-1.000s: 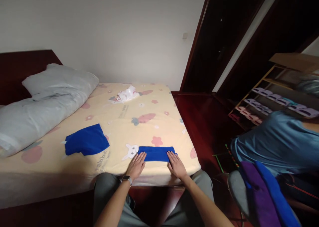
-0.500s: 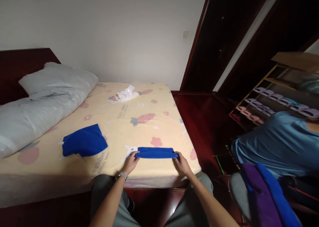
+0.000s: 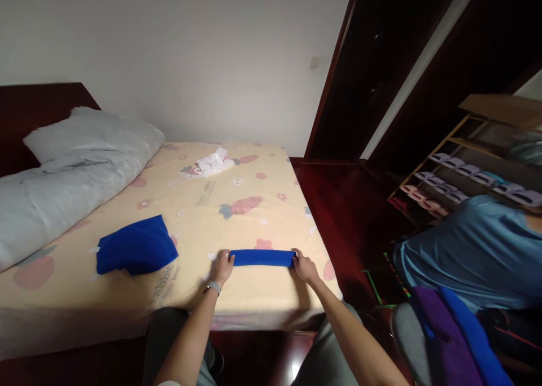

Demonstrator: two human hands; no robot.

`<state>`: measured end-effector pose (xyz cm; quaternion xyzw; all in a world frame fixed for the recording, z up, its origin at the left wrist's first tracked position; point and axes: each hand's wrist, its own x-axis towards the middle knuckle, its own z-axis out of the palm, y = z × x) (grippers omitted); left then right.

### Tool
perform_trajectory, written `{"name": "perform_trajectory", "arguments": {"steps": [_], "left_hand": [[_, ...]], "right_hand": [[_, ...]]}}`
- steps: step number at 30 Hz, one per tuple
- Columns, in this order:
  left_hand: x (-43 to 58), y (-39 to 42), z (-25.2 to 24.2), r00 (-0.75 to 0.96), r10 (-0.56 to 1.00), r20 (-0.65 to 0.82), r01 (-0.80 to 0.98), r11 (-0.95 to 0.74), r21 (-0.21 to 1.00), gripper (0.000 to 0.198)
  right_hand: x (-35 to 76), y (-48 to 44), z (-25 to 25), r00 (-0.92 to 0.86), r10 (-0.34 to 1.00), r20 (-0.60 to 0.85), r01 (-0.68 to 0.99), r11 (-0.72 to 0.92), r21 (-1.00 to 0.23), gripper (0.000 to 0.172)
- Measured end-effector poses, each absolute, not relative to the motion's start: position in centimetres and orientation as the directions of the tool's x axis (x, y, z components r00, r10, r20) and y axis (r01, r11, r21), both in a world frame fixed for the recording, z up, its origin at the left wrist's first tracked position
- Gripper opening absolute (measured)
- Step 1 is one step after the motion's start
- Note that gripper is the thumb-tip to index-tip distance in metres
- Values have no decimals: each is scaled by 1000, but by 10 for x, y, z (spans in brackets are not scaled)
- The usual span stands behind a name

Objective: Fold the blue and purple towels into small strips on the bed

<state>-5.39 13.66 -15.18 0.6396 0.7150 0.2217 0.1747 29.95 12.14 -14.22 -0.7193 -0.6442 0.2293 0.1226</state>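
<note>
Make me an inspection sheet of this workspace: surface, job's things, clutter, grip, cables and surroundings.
Surface: patterned bed sheet, slightly wrinkled.
Job's things: folded blue cloth, a narrow strip near the front edge; second blue cloth spread to its left.
Clutter: crumpled white bag toward the wall; grey bedding heaped left.
Grip: left hand and right hand each hold one end of the strip.
Cables: cannot tell; lower right is dim.
Surroundings: person in blue shirt and slipper rack at right; dark door beyond.

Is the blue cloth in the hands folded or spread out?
Folded: the cloth is a narrow strip, its ends in the left hand and right hand.
</note>
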Motion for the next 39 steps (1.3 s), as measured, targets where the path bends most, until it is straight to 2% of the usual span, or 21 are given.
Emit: {"name": "perform_trajectory", "arguments": {"steps": [3,6,9,12,16,20,28,31,35,37,39], "left_hand": [[-55,127,-146,-113,991,68,857,62,512,32],[-49,114,-138,-29,974,226,916,-64,396,37],[-26,110,-131,255,891,376,918,-345,196,44],[4,115,-137,480,798,365,835,-543,89,52],[11,124,-161,475,809,347,845,-529,75,59],[-25,123,-181,465,832,302,855,-511,91,60],[-66,107,-193,397,882,255,888,-439,134,62],[-65,100,-196,356,894,271,905,-402,136,64],[-69,84,-197,316,902,294,921,-366,130,64],[-74,73,-199,269,917,294,936,-321,146,62],[-81,62,-202,135,934,331,963,-202,179,61]], "right_hand": [[293,115,-136,116,989,-91,912,-142,-384,45],[280,106,-130,118,985,122,933,-68,-352,45],[254,101,-130,-81,952,294,919,186,-348,48],[221,100,-140,-260,913,314,882,357,-308,53],[205,100,-163,-306,902,304,880,390,-273,56],[237,101,-176,-351,874,336,872,436,-224,58],[296,112,-203,-310,889,336,900,389,-198,54],[294,116,-203,-290,907,306,877,380,-295,53],[288,110,-186,-180,946,271,765,308,-566,56],[288,104,-176,-34,974,226,644,194,-740,58],[290,95,-169,203,972,119,428,21,-904,57]]}}
